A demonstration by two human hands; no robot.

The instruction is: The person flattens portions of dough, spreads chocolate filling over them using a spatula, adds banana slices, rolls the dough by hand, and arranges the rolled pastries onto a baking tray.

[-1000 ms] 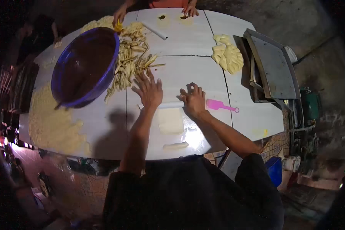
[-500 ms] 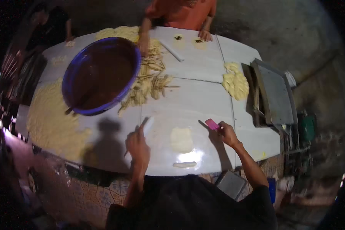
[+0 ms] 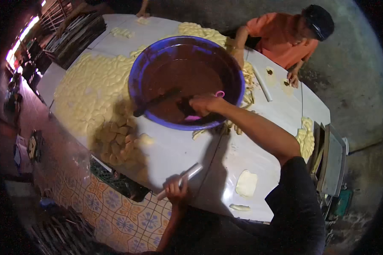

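My right hand (image 3: pixel 205 104) reaches into a large blue basin (image 3: pixel 140 68) of brown filling and grips a pink scraper (image 3: pixel 219 94). A dark spoon handle (image 3: pixel 155 102) lies in the basin beside it. My left hand (image 3: pixel 176 192) is at the table's near edge, closed around a white rolling stick (image 3: pixel 190 172). A flat piece of pale dough (image 3: pixel 246 183) lies on the white table (image 3: pixel 187 148) to the right of that hand, with a smaller strip (image 3: pixel 239 207) nearer the edge.
Several pale dough pieces (image 3: pixel 89 89) cover the table left of the basin. A person in an orange shirt (image 3: pixel 280 36) works across the table near a white stick (image 3: pixel 262 83). More dough (image 3: pixel 304 137) and metal trays (image 3: pixel 331 163) are at the right.
My view swung left. My right hand carried the pink scraper from the table into the basin. My left hand stayed near the table edge with the white stick.
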